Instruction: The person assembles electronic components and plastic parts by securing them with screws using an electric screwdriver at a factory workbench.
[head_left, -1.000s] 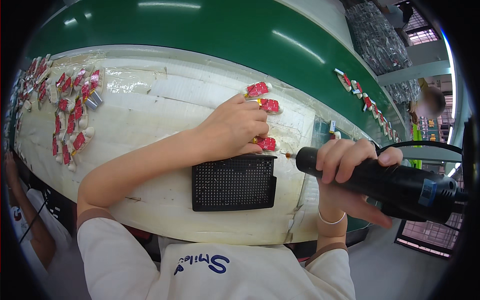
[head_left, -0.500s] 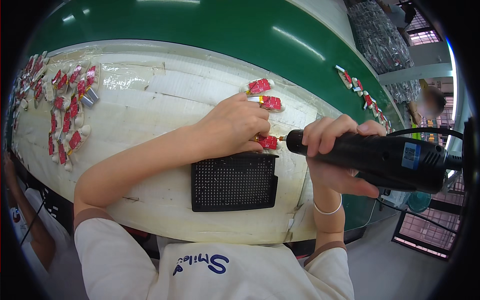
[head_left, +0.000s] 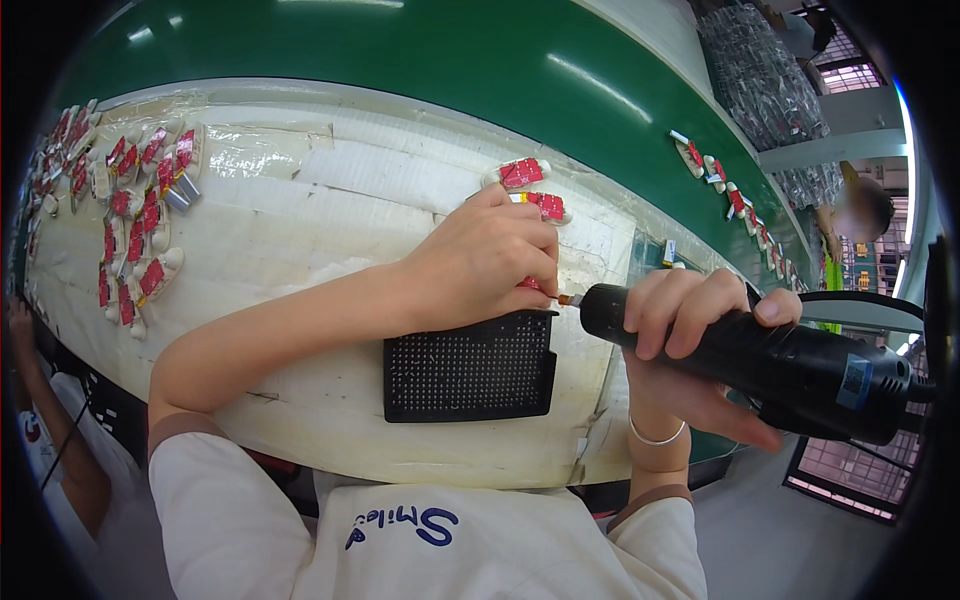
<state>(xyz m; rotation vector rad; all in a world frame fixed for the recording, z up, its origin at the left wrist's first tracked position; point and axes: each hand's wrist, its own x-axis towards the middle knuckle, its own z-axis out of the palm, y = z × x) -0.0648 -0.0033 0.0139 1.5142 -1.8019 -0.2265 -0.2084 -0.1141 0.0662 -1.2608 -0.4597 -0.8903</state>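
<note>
My right hand (head_left: 700, 330) is wrapped around a black electric screwdriver (head_left: 770, 365). The tool lies slantwise, its tip pointing left at the fingers of my left hand (head_left: 485, 255). My left hand is closed in a pinch on a small white part with a red face (head_left: 530, 285), mostly hidden under the fingers. Screwdriver tip and part meet or nearly meet; I cannot tell which. Just beyond my left hand lie two similar red-faced parts (head_left: 521, 173). A black tray (head_left: 400, 405) with rows of small bright dots sits just below my left hand.
Many red-faced white parts (head_left: 150, 215) are spread at the left of the pale work surface (head_left: 300, 230). Beyond runs a green belt (head_left: 450, 60), with more parts (head_left: 740, 200) on its right stretch. A cable trails from the screwdriver. Other people are at the left and far right.
The screwdriver and my right hand have shifted slightly right and down, with the tool's rear end lower. My left fingers have moved right and down, covering more of the red-faced part.
</note>
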